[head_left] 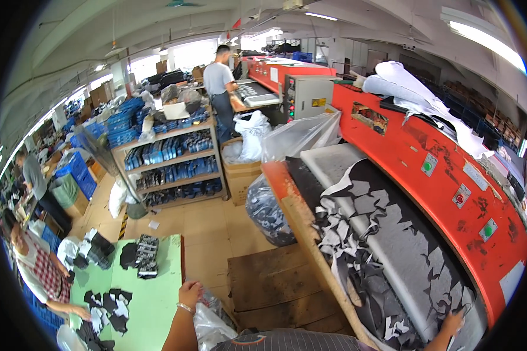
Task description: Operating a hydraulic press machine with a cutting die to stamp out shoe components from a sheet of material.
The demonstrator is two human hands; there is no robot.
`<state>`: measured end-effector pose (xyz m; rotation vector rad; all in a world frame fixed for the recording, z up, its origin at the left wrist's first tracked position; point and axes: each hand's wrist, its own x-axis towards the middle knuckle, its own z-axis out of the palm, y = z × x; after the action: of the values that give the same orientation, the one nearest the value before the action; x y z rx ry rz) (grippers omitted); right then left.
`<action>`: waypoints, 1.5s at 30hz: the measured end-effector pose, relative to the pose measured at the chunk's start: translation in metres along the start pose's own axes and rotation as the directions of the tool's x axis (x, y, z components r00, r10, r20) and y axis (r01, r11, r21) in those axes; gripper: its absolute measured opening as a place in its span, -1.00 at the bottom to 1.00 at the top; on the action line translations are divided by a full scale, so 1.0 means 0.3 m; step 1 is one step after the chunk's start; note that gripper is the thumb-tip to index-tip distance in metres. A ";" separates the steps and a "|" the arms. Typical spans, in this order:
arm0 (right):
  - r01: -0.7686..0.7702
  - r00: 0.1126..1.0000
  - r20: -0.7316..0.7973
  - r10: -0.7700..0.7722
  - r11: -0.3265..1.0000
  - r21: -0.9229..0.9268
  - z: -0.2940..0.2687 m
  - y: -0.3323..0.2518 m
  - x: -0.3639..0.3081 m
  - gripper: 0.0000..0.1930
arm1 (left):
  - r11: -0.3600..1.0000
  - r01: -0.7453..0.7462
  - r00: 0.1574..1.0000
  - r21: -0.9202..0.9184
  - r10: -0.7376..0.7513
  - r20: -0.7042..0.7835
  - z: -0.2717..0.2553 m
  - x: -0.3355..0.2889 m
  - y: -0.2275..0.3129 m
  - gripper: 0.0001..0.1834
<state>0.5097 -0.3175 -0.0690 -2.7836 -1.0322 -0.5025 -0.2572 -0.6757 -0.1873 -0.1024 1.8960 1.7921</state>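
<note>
My left hand point(189, 293), with a bracelet at the wrist, is closed at the rim of a clear plastic bag point(212, 323) beside the green table. What lies inside the bag is hard to make out. On the right, my right hand point(452, 323) reaches over the near end of the machine's pale belt point(386, 248). Its fingers are stretched out at the dark grey cut pieces point(436, 286) there. A heap of black and pale grey scraps point(348, 248) lies along the machine's wooden edge point(316, 257).
The red machine point(418, 149) carries green and red buttons. A co-worker's hand point(81, 313) reaches toward black and white pieces on the green table point(164, 304). Brown board point(275, 286) covers the floor ahead. Beyond stand a filled bag point(268, 210), a carton point(242, 184) and a shelf rack point(175, 169).
</note>
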 end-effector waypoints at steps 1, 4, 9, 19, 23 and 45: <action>-0.126 0.991 0.025 0.129 0.988 -0.091 0.105 0.109 0.068 -0.34 | 0.996 -0.067 0.994 0.067 0.060 0.095 0.092 0.075 0.026 -0.74; -0.212 0.968 0.109 0.228 0.968 -0.135 0.147 0.115 0.077 -0.31 | 0.871 -0.388 0.914 0.302 0.321 0.248 0.371 0.247 0.110 -0.74; -0.150 0.987 0.034 0.154 0.985 -0.089 0.119 0.065 0.100 -0.35 | 0.722 -0.655 0.690 0.222 0.453 0.565 1.050 0.324 0.399 -0.75; 0.125 0.990 0.088 -0.112 0.981 -0.149 0.259 0.195 0.229 -0.58 | 0.133 -0.991 0.035 0.019 0.122 0.992 2.139 0.188 0.339 -0.42; 0.162 0.980 0.141 -0.143 0.978 -0.131 0.238 0.097 0.177 -0.59 | -0.080 -0.997 0.010 0.013 0.038 0.999 2.203 0.041 0.398 -0.42; 0.027 0.966 0.257 0.036 0.971 -0.236 0.140 -0.043 0.096 -0.73 | -0.199 -0.975 0.129 0.099 -0.146 0.981 1.910 0.310 0.468 -0.61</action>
<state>0.5327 -0.2804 -0.0981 -3.1310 -1.0788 -0.2796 -0.2114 -0.0883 -0.0900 2.2489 1.7547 0.0069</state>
